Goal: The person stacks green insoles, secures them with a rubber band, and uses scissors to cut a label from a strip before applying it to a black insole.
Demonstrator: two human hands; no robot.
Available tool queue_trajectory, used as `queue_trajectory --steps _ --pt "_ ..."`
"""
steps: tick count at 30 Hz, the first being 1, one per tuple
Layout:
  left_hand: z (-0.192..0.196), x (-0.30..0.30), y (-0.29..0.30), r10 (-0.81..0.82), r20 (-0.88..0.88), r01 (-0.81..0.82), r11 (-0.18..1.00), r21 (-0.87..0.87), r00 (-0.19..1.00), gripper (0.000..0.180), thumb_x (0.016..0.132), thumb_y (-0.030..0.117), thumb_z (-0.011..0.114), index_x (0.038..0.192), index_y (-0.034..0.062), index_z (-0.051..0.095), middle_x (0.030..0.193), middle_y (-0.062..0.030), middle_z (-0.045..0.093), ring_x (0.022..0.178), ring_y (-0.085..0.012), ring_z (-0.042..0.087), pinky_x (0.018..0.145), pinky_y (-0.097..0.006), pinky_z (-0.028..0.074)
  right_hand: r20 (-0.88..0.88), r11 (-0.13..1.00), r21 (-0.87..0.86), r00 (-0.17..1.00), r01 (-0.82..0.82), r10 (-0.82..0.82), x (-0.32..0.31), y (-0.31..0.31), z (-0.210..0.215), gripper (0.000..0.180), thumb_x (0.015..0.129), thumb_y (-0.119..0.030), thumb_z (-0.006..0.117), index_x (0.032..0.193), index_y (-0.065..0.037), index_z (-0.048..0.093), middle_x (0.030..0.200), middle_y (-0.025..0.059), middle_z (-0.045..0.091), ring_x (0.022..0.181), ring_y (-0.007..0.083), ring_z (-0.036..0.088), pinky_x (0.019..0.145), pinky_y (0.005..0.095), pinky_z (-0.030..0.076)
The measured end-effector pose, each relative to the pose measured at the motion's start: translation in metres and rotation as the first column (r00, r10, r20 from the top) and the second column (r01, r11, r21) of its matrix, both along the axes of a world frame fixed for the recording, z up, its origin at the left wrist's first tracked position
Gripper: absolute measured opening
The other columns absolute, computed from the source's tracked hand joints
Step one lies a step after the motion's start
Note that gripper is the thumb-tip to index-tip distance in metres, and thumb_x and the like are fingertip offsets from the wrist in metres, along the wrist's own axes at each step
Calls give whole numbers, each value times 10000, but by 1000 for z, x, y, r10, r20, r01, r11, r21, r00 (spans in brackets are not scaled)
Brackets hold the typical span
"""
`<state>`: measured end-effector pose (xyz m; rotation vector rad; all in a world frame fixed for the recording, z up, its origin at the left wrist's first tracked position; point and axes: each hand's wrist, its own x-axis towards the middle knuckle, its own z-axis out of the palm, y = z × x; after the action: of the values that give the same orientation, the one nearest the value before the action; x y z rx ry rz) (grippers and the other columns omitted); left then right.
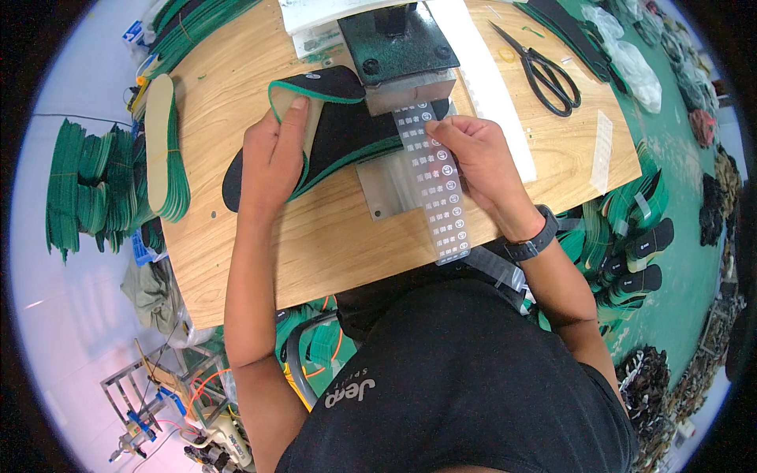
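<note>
My left hand [272, 154] is closed around a black insole [341, 82] with a green edge. Its end is bent up, and my thumb presses on the beige underside. More black insole [341, 151] lies flat beneath it, reaching under the press head [412, 91]; whether it is a separate piece I cannot tell. Between the thumb and fingers of my right hand [482, 158] is a clear strip of printed labels [440, 193]. This strip runs from under the press head down past the table's front edge. A metal plate [385, 189] shows below the insole.
Black scissors [544, 75] lie at the right of the wooden table [307, 268], near a short pale strip [602, 150]. A banded stack of beige insoles [164, 150] sits at the left edge. Several insole piles [95, 181] stand beyond it, others at the lower right [631, 268].
</note>
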<state>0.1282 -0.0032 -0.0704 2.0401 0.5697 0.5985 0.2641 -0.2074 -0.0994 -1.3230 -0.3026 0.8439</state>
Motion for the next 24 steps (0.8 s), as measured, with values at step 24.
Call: queue_trajectory --steps 24 --pt "1 -3 0 -93 -71 108 962 251 993 261 954 215 532 804 3 562 664 -169 545 607 -323 522 579 -379 415 32 998 -56 999 -15 17 0 -2 0 267 928 -205 610 728 -29 626 571 10 584 442 56 491 393 201 351"
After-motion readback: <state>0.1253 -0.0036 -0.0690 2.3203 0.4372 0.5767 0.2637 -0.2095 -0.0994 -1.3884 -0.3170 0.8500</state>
